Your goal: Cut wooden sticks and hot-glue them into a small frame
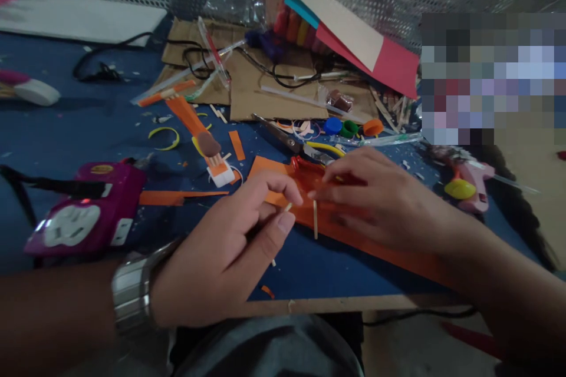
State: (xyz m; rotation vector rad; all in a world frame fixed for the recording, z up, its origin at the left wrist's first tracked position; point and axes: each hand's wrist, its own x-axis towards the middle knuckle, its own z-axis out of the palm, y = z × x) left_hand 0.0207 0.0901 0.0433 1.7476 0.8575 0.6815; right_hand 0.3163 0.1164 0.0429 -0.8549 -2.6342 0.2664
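Between the thumb and bent index finger of my left hand [234, 247], the tip of a small pale wooden stick shows; the rest is hidden by the fingers. My right hand [380, 200] hovers just to the right, slightly blurred, fingers curved and apart. Another short wooden stick [315, 221] is right below its fingertips; whether they touch it I cannot tell. Under both hands spreads an orange sheet [367, 247]. Scissors with red handles [305, 166] lie behind the fingers, partly covered by my right hand.
A purple power strip [110, 188] with a plug stands at left. Beyond are an orange paper figure [190, 121], pliers [287, 141], bottle caps [349, 128] and cardboard [265, 88]. A pink glue gun [475, 185] lies at right. The table's front edge [336, 304] is close.
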